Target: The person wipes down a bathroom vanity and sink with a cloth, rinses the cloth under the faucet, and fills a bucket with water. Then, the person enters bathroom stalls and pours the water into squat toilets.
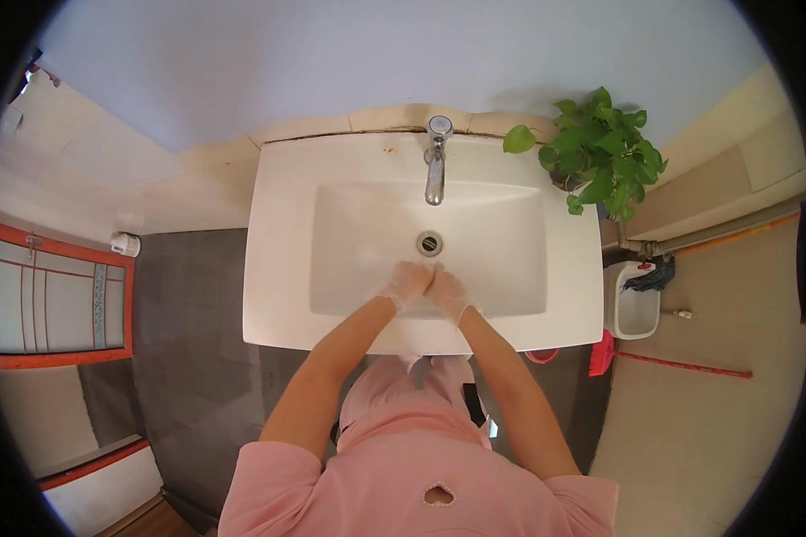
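Note:
Both of my hands wear thin, clear gloves and meet over the near part of the white sink (282, 268). My left hand (409, 280) is closed, its fingers curled inward against the other hand. Touching it at the fingertips, my right hand (446, 291) is closed too. Whatever lies between the fingers, if anything, is too small or hidden to make out. Just beyond the hands is the round metal drain (430, 243). A chrome faucet (435, 166) stands behind it on the sink's back ledge, with no water visible from its spout.
A leafy green potted plant (600, 152) stands on the sink's back right corner. To the right are a white basin (638, 300) holding a dark cloth or bag and a red broom (603, 353). A red-framed glass door (54, 295) is far left.

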The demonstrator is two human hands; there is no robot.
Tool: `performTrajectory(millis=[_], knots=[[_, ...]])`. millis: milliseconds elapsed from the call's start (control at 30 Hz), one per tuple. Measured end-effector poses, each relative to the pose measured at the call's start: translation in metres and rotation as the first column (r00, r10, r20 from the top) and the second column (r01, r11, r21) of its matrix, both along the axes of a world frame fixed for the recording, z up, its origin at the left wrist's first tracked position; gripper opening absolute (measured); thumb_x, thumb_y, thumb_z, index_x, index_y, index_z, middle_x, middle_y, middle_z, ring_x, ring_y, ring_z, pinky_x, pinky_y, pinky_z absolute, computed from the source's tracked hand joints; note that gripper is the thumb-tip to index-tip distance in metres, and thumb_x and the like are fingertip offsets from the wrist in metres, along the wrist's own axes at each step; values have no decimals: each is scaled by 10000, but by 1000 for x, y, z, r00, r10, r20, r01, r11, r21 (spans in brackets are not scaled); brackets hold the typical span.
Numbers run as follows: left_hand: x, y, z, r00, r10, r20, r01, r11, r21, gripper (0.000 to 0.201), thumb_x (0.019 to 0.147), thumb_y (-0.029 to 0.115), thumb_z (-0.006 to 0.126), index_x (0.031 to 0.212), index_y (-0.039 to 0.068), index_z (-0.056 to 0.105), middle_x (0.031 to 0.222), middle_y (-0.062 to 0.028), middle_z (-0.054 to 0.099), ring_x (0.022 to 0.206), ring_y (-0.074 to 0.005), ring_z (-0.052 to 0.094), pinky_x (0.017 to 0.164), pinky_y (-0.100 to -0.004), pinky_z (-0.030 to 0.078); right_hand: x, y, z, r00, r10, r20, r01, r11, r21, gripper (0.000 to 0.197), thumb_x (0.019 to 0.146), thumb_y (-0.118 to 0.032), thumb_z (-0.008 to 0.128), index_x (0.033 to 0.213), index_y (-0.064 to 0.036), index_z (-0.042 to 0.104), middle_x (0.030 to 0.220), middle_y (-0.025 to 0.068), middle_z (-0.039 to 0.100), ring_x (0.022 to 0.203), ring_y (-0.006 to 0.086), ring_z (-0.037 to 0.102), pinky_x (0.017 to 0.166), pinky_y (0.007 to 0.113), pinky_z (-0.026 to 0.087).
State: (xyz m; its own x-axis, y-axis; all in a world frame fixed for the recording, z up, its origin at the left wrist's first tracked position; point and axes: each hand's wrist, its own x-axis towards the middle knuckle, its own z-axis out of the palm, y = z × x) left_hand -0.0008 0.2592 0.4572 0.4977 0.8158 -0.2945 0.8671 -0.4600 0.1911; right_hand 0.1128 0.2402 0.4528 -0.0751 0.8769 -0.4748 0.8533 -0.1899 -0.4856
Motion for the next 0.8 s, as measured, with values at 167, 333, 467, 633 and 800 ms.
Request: performTrajectory(millis=[167, 333, 467, 633, 800], knots=[[-3, -13, -15, 1000, 17, 0, -17, 1000, -14, 176, 835, 211, 503, 914, 100, 615, 816, -77, 671, 770, -252, 662, 633, -385, 521, -2, -9, -4, 999, 34, 10, -34, 999, -37, 385, 792, -290, 585, 1050, -36, 452, 953, 232, 620, 928, 398, 587, 797, 465, 465], [-2, -12, -13, 999, 44, 12, -43, 997, -57, 186, 836, 225, 507, 959, 120, 599, 871, -90, 666, 787, -264, 657, 658, -385, 519, -3, -7, -6, 1000, 16, 10, -16, 999, -46, 369, 801, -278, 577, 1049, -33, 455, 959, 232, 620, 939, 399, 584, 804, 466, 463], [-5, -11, 2, 991, 119, 68, -111, 987, -113, 192, 834, 182, 518, 1004, 103, 561, 1017, -129, 629, 916, -274, 623, 733, -376, 509, 2, -4, -5, 993, 5, -117, -4, 1000, 8, 429, 758, -260, 626, 1070, -12, 468, 950, 237, 621, 932, 397, 590, 803, 458, 464], [-11, -11, 7, 794, 52, 606, -164, 978, 131, 254, 766, 31, 560, 1015, 49, 513, 1165, -150, 536, 1116, -327, 492, 890, -411, 444, 35, 9, -18, 910, 90, -405, -17, 983, 181, 454, 699, -283, 696, 1036, -40, 513, 834, 96, 633, 780, 248, 618, 689, 347, 486], [-31, 1, -1, 703, -47, 709, -163, 961, 225, 332, 713, -23, 595, 1023, 52, 505, 1111, -145, 554, 1032, -344, 527, 879, -420, 441, 50, 7, 35, 512, -528, -678, 130, 827, -547, 423, 798, -426, 648, 956, -40, 582, 774, 17, 506, 667, 89, 471, 543, 234, 394]])
